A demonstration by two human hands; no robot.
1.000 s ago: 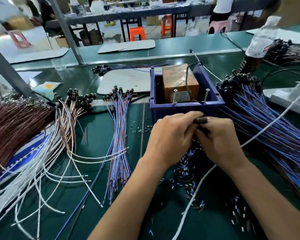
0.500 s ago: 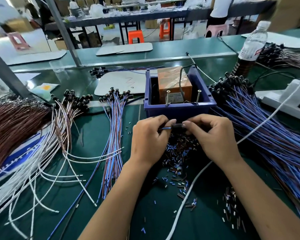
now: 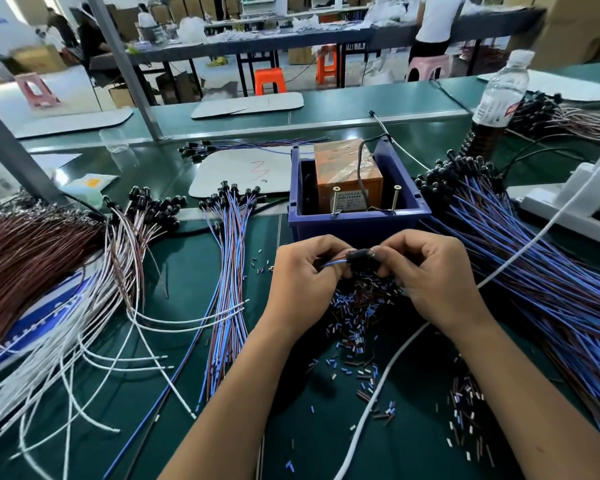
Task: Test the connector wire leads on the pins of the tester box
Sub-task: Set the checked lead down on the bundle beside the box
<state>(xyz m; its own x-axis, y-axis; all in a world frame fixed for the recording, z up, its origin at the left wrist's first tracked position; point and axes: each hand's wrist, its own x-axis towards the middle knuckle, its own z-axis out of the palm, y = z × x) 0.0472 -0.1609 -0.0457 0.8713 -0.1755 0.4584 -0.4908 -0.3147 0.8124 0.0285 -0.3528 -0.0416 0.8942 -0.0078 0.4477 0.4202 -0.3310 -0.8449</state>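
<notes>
Right now your right hand point(image 3: 430, 271) pinches the black connector point(image 3: 361, 257), left hand point(image 3: 302, 271) pinches its limp, light leads point(image 3: 333, 263). Hold near the tips to touch the pins point(image 3: 335, 199).

Your left hand point(image 3: 303, 278) pinches the blue wire lead point(image 3: 331, 263) while your right hand point(image 3: 430, 278) holds its black connector point(image 3: 361, 258) just in front of the blue tester box point(image 3: 357, 220), above loose wire offcuts point(image 3: 354, 327) scattered on the green tabletop point(image 3: 174, 258).
</notes>
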